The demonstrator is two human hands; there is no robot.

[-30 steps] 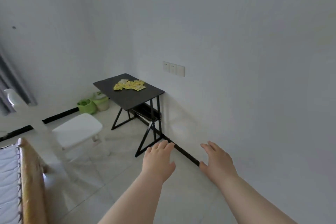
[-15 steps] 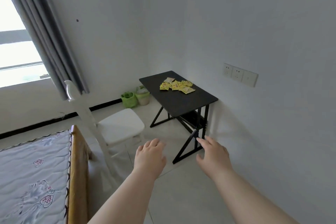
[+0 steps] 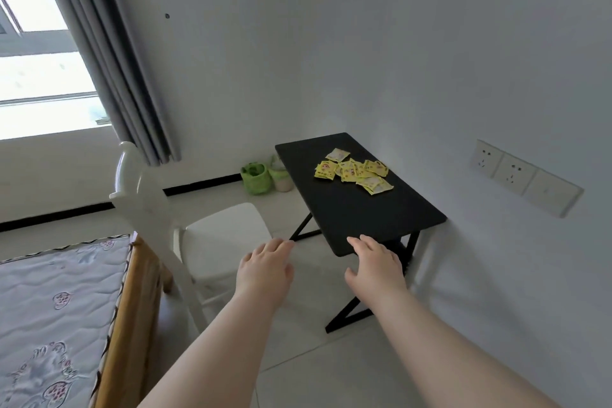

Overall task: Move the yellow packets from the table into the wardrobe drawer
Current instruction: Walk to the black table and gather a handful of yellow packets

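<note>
Filling the lower left of the room is a bed (image 3: 49, 308) with a quilted mattress and a wooden side rail. A grey curtain (image 3: 109, 53) hangs beside the bright window (image 3: 39, 76). A white chair (image 3: 225, 238) stands between the bed and a black tabletop (image 3: 357, 212) on crossed black legs, set in the corner against the white wall (image 3: 430, 43). The left hand (image 3: 265, 270) reaches forward palm down near the chair seat, fingers relaxed, holding nothing. The right hand (image 3: 376, 270) is likewise loose and empty, its fingertips showing against the tabletop's near corner; whether they touch it I cannot tell. A row of wall sockets (image 3: 525, 177) sits to the right of the tabletop. A green container (image 3: 255, 177) stands on the floor (image 3: 314, 374) at the tabletop's far left side, a paler pot (image 3: 281, 175) just beside it. The yellow packets (image 3: 354, 170) lie in a loose overlapping heap on the far half of the tabletop, well apart from both hands.
</note>
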